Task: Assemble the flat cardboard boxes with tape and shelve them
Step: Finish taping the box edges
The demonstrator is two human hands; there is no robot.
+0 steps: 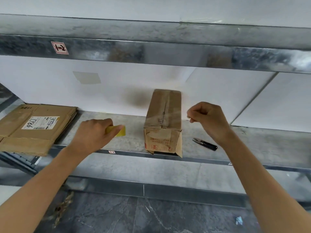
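Cardboard box [163, 118] stands on the middle deck of a galvanised metal shelf [252, 145], its long top seam under a glossy strip of clear tape while the end facing the camera gapes, one side flap splayed out over the shelf's front edge. A worker's left hand [94, 133] hovers just left of the box, fingers wrapped around a small yellow tool [120, 131]; what the tool is cannot be made out. The right hand [208, 118] is raised beside the box's upper right edge, fingers curled in and thumb pressed to forefinger in a tight pinch. Whether a tail of clear tape runs between them cannot be told. A pair of black snips [204, 144] lies on the shelf just right of the box, below that wrist. A stack of flat cardboard [33, 126], topped by a white shipping label [40, 122], waits at the far left of the same deck, well apart from the box.

The taping step appears to be in hand: the top seam looks sealed, the near end does not. The next move likely calls for smoothing or cutting the tape, with the snips within easy reach of the right hand, then folding in the loose end flaps and sealing them before the box is pushed back into place. The flat stack suggests that more boxes remain.
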